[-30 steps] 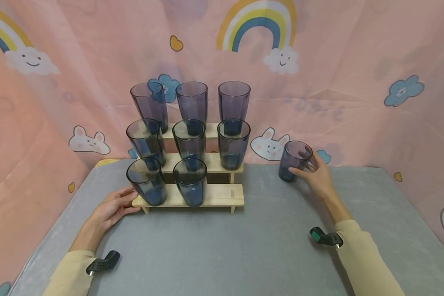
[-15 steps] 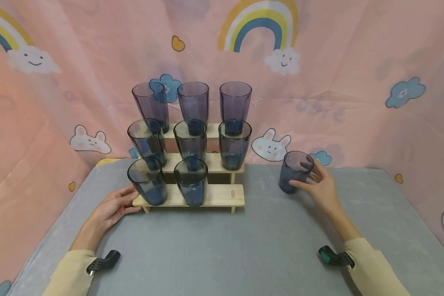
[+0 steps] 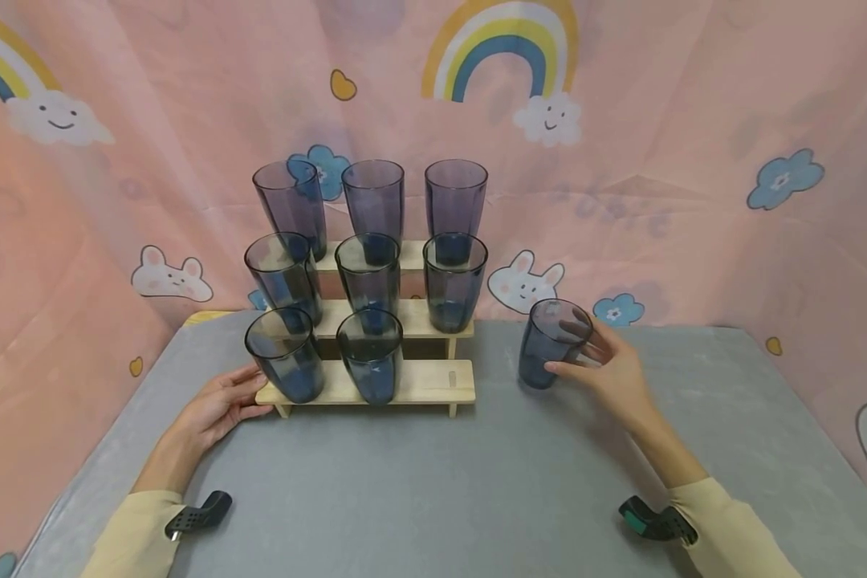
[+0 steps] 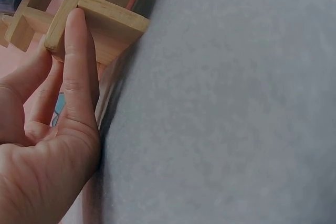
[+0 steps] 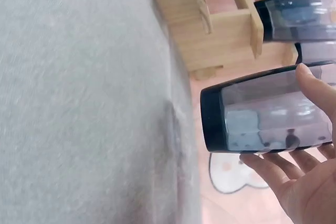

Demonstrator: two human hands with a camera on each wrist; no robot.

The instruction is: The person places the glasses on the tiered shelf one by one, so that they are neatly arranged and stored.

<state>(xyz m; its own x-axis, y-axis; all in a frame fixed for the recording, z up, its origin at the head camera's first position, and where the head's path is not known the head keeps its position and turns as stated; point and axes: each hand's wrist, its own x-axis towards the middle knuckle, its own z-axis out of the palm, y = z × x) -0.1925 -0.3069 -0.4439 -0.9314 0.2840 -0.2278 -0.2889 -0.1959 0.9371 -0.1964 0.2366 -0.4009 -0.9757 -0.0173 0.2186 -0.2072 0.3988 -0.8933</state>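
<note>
My right hand [image 3: 610, 377] grips a dark tinted drinking glass [image 3: 552, 341], thumb on one side and fingers on the other. In the right wrist view the glass [image 5: 262, 111] hangs above the table, right of a tiered wooden rack [image 3: 429, 384]. At the rack's left end my left hand [image 3: 220, 405] pinches the end of the lowest shelf. The left wrist view shows the thumb and fingers against that wooden end [image 4: 113, 14]. Matching glasses stand on the rack: three on top, three in the middle, two at the left and centre of the bottom shelf, such as this front glass [image 3: 371, 361].
A grey cloth-covered table [image 3: 419, 490] extends in front of and right of the rack. Behind it hangs a pink printed curtain [image 3: 657, 104], close to the back shelf. Something yellow [image 3: 209, 316] shows at the table's back left edge.
My right hand has brought the glass nearer to me and then left, toward the rack. My left hand stays at the shelf end, and the glasses on the rack have not moved.
</note>
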